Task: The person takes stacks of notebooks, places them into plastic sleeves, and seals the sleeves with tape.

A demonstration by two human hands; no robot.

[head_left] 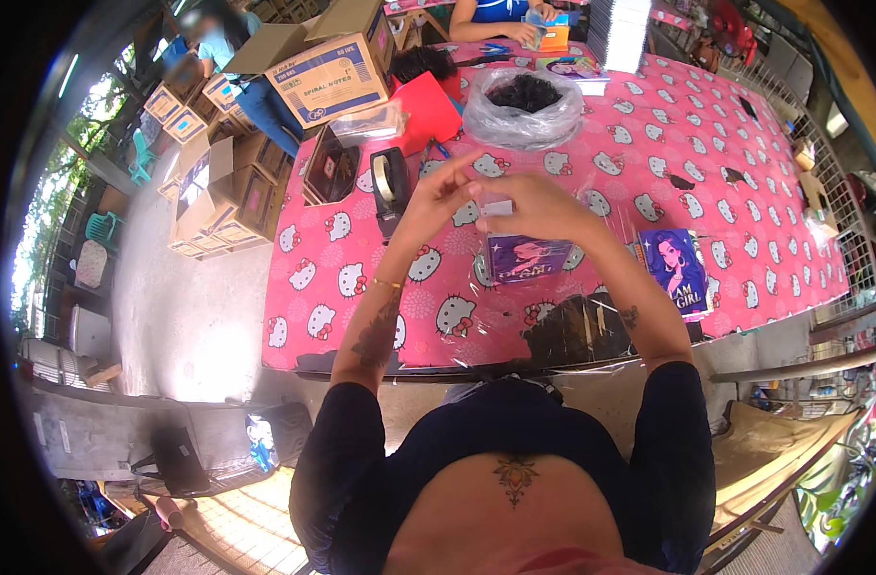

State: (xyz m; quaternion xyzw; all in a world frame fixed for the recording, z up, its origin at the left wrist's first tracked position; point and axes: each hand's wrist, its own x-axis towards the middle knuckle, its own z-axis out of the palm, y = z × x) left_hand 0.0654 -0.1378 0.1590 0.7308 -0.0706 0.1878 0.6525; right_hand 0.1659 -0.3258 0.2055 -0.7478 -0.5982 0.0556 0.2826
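A purple notebook (529, 259) with a cartoon figure on its cover lies in a clear plastic bag in front of me, near the table's front edge. Over the bag's far end, my right hand (535, 205) is closed with its fingers bent on the plastic. My left hand (442, 201) comes in from the other side, its index finger extended and thumb bent in close to the right fingers; what it pinches is too small to make out. Between the hands shows a small whitish piece (498, 207). A black tape dispenser (390, 192) stands just left of my left hand.
More purple notebooks (674, 271) lie at right. Beyond my hands sit a plastic bag of black material (524, 101), a red folder (426, 113), a large cardboard box (328, 81) and a tall notebook stack (618, 34). One co-worker sits opposite; another stands by boxes at left.
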